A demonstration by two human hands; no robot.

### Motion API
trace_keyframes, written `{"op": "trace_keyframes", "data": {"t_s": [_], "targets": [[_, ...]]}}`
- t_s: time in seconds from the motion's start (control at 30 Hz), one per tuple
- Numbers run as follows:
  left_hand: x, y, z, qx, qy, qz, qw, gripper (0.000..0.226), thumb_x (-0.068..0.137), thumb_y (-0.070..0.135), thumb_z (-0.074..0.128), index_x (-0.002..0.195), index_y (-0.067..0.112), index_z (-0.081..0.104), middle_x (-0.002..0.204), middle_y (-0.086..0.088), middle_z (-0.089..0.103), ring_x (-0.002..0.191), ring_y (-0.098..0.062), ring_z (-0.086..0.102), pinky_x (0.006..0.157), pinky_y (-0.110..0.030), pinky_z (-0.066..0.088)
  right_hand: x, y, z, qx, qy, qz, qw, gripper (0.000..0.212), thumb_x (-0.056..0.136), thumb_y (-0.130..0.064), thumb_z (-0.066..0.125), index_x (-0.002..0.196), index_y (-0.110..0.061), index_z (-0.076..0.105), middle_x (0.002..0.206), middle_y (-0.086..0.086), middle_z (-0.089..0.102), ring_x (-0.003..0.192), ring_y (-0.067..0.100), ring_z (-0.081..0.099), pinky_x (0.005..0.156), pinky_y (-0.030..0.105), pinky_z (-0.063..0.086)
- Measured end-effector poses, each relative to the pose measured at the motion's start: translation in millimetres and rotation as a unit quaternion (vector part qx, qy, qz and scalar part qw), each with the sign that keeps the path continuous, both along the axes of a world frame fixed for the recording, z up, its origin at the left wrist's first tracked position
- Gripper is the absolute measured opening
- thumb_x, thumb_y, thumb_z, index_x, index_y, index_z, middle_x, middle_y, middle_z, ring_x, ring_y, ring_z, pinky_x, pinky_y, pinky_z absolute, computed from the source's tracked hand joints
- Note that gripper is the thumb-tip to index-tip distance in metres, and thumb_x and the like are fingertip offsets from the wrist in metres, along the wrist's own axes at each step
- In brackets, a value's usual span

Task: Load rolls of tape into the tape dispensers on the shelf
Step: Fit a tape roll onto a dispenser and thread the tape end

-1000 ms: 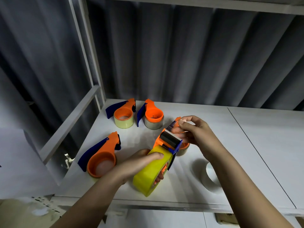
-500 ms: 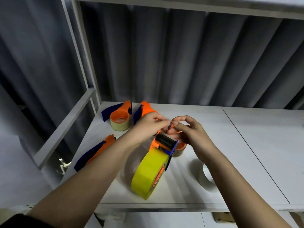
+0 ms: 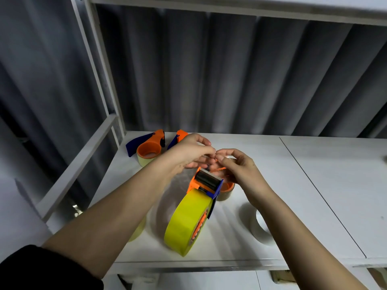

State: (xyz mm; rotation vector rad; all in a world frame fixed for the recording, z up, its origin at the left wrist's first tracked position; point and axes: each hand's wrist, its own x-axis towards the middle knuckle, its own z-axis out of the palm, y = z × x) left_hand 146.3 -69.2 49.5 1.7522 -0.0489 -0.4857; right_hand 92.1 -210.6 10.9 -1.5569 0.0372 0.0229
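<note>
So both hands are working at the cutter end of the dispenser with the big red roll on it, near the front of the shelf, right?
Not quite: the roll is yellow, not red, as the head view shows. The rest holds: the left hand and right hand meet at the cutter end of the dispenser, near the front of the shelf.

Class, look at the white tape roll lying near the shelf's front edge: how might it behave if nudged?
The white tape roll seems tilted on its rim, so a nudge would likely roll it or drop it flat. Its hollow core suggests lightness. It lies near the shelf front edge, so it might fall.
</note>
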Motion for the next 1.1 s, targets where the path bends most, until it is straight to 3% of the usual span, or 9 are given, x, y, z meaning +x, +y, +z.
{"op": "trace_keyframes", "data": {"t_s": [0.13, 0.2, 0.3, 0.47, 0.6, 0.73, 0.9, 1.0, 1.1], "targets": [[-2, -5, -2, 0.001, -0.030, 0.035, 0.999, 0.021, 0.086, 0.001, 0.058, 0.096, 0.016, 0.047, 0.069, -0.006, 0.063, 0.048, -0.009, 0.062, 0.046, -0.017, 0.048, -1, -1, -4, -0.037, -0.041, -0.022, 0.998, 0.029, 0.094, -0.019, 0.060, 0.123, -0.024, 0.056, 0.079, 0.000, 0.075, 0.071, 0.014, 0.073, 0.067, 0.019, 0.055], [0, -5, -3, 0.007, -0.036, 0.054, 0.998, 0.021, 0.086, 0.001, 0.055, 0.097, 0.016, 0.046, 0.071, -0.006, 0.062, 0.052, -0.010, 0.061, 0.049, -0.019, 0.047, -4, -1, -5, -0.034, -0.073, -0.042, 0.996, 0.034, 0.094, -0.015, 0.061, 0.125, -0.024, 0.053, 0.075, -0.003, 0.074, 0.068, 0.011, 0.072, 0.063, 0.015, 0.053], [1, -3, -1, 0.010, -0.034, 0.038, 0.999, 0.017, 0.089, 0.004, 0.055, 0.099, 0.016, 0.047, 0.075, -0.006, 0.061, 0.060, -0.012, 0.062, 0.049, -0.018, 0.050, -6, 3, -6, -0.013, -0.086, -0.074, 0.993, 0.027, 0.093, -0.009, 0.061, 0.117, -0.015, 0.051, 0.076, 0.000, 0.073, 0.061, 0.011, 0.070, 0.053, 0.019, 0.054], [1, 1, 3, 0.016, -0.012, -0.003, 1.000, 0.024, 0.093, 0.030, 0.058, 0.109, 0.013, 0.053, 0.090, -0.006, 0.064, 0.075, -0.016, 0.068, 0.060, -0.022, 0.055, -1, 7, -8, 0.003, -0.062, -0.084, 0.995, 0.019, 0.091, -0.014, 0.064, 0.103, -0.015, 0.050, 0.080, 0.011, 0.074, 0.059, 0.019, 0.069, 0.055, 0.029, 0.053], [1, 5, 3, 0.027, -0.021, -0.017, 0.999, 0.021, 0.086, 0.022, 0.069, 0.102, 0.018, 0.056, 0.086, -0.001, 0.069, 0.073, -0.010, 0.069, 0.063, -0.019, 0.056, 1, 4, -8, 0.012, -0.045, -0.072, 0.996, 0.020, 0.091, -0.014, 0.065, 0.101, -0.014, 0.048, 0.074, 0.007, 0.072, 0.055, 0.017, 0.068, 0.052, 0.025, 0.051], [2, 2, 0, 0.023, -0.015, -0.012, 1.000, 0.017, 0.086, 0.012, 0.067, 0.099, 0.017, 0.057, 0.083, -0.001, 0.067, 0.070, -0.009, 0.067, 0.062, -0.018, 0.054, 2, 3, -8, 0.014, -0.066, -0.067, 0.995, 0.021, 0.091, -0.012, 0.064, 0.098, -0.014, 0.044, 0.075, 0.010, 0.071, 0.054, 0.018, 0.068, 0.053, 0.026, 0.053], [4, 1, -2, 0.001, -0.003, 0.006, 1.000, 0.010, 0.087, 0.009, 0.064, 0.090, 0.016, 0.057, 0.072, -0.002, 0.065, 0.062, -0.009, 0.064, 0.061, -0.021, 0.056, 4, 5, -18, -0.076, -0.155, -0.096, 0.980, 0.024, 0.091, -0.014, 0.065, 0.098, -0.024, 0.044, 0.072, 0.001, 0.069, 0.064, 0.026, 0.070, 0.068, 0.036, 0.057], [4, 0, -2, 0.005, -0.002, 0.012, 1.000, 0.008, 0.087, 0.009, 0.063, 0.087, 0.016, 0.058, 0.070, -0.002, 0.064, 0.062, -0.010, 0.063, 0.062, -0.021, 0.055, 4, 8, -20, -0.106, -0.172, -0.125, 0.971, 0.023, 0.090, -0.015, 0.067, 0.098, -0.025, 0.048, 0.077, -0.003, 0.071, 0.063, 0.020, 0.070, 0.065, 0.031, 0.056], [6, 0, -2, 0.013, -0.005, 0.015, 1.000, 0.008, 0.087, 0.009, 0.063, 0.091, 0.015, 0.059, 0.069, -0.001, 0.065, 0.062, -0.009, 0.064, 0.058, -0.019, 0.056, 6, 10, -22, -0.117, -0.165, -0.152, 0.967, 0.018, 0.088, -0.018, 0.070, 0.097, -0.018, 0.053, 0.080, -0.004, 0.068, 0.063, 0.021, 0.070, 0.065, 0.036, 0.056]]}}
